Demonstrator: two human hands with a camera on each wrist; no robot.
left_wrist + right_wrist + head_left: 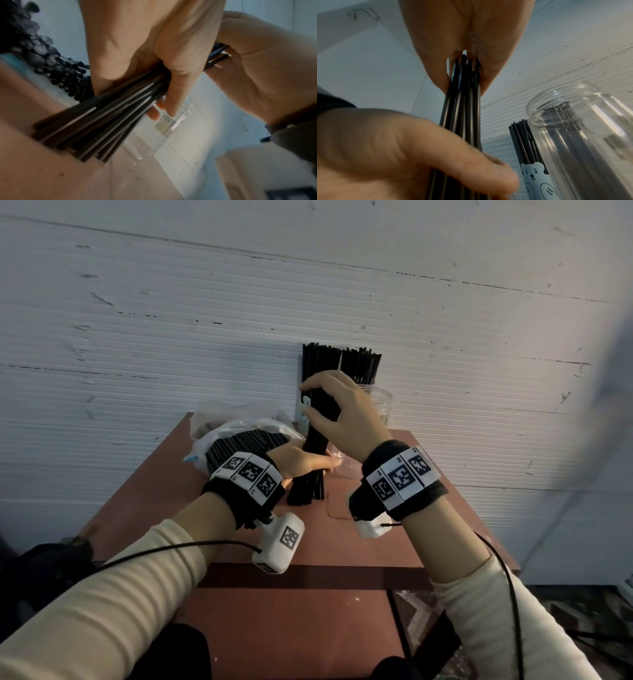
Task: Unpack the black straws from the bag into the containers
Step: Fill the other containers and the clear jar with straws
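Observation:
A bundle of black straws (317, 460) stands upright on the small reddish table (239, 525), its lower ends on the tabletop. My left hand (308, 465) grips the bundle low down, fingers wrapped round the straws (102, 115). My right hand (322, 405) pinches the same bundle (464, 108) higher up. The clear bag (239, 440) with more black straws lies at the left. At the back stand a bear-printed container (303, 410) and a clear jar (378, 402), both holding straws.
The white ribbed wall (171, 337) rises right behind the containers. A small clear plastic piece (340, 462) sits just right of the bundle. In the right wrist view the clear jar (582, 128) and bear container (537, 180) stand close beside the bundle.

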